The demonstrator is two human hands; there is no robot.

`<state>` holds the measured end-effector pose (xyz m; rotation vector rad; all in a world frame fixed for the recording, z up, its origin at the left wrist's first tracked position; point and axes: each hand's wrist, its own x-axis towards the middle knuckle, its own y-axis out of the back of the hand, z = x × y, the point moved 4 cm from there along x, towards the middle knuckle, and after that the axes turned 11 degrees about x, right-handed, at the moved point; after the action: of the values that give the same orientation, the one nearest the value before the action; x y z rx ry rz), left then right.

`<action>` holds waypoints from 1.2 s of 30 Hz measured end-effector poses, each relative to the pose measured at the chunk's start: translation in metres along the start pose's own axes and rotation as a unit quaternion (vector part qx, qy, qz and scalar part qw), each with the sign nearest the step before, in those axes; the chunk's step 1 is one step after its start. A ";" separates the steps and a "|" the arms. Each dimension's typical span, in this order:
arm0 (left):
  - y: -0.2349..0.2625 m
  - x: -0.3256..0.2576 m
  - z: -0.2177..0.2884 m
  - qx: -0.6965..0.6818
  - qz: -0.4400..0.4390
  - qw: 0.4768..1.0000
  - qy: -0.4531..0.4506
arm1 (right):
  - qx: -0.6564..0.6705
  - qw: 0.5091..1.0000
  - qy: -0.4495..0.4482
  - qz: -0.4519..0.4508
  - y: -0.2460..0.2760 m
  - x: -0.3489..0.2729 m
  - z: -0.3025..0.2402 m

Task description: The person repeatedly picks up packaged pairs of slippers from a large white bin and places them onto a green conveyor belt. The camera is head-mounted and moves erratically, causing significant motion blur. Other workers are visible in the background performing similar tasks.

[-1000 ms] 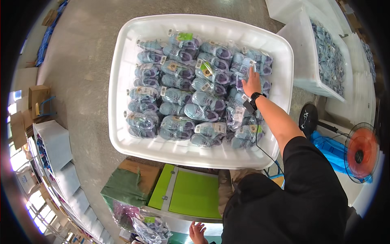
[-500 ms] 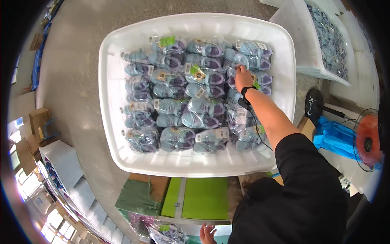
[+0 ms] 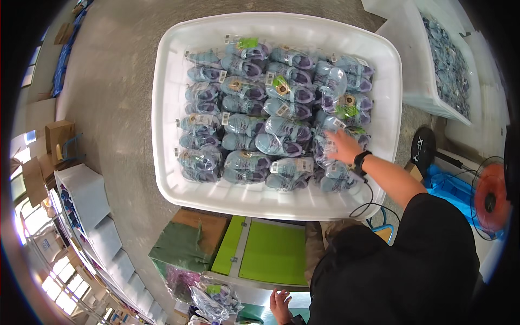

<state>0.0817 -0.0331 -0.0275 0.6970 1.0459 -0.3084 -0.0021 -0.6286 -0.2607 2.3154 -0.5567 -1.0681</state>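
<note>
Rows of bluish-grey shoes with purple linings (image 3: 244, 105), packed in clear plastic bags, lie in a large white plastic tub (image 3: 281, 20). My right hand (image 3: 346, 147) is over the right part of the tub, its fingers spread against a bagged pair of shoes (image 3: 323, 151); no grip shows. A black band circles that wrist, with a cable hanging from it. Just beyond the hand is another bagged pair with a green tag (image 3: 346, 105). Down at the lower edge, my left hand (image 3: 280, 306) has its fingers loosely bent and apart, with nothing visible in them.
Another white tub full of shoes (image 3: 447, 65) stands at the far right. Closer on the right are a red fan (image 3: 490, 197) and a blue bag (image 3: 447, 189). Below the tub are a green panel (image 3: 273, 252), a cardboard box (image 3: 189, 238) and loose bagged items (image 3: 216, 298).
My right hand has come nearer to me, from a bagged pair farther up the right side to one lower down, and its fingers have spread. The whole view has shifted slightly.
</note>
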 end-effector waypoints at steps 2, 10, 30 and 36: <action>0.000 -0.006 -0.014 -0.030 -0.007 0.999 0.022 | -0.005 1.000 -0.007 0.001 -0.027 -0.002 -0.001; 0.002 -0.009 -0.061 -0.046 0.021 0.998 0.042 | -0.119 0.987 -0.099 -0.049 -0.073 0.025 0.012; 0.050 0.021 -0.341 -0.220 0.125 0.967 -0.005 | 0.117 0.979 0.087 -0.139 -0.119 -0.103 -0.034; 0.101 0.025 -0.426 -0.180 0.291 0.939 -0.040 | 0.098 0.963 -0.044 -0.247 -0.171 -0.152 0.001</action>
<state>-0.1421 0.3247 -0.1454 0.6206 0.7460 0.3597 -0.0703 -0.4112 -0.2796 2.6700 -0.1106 -1.3982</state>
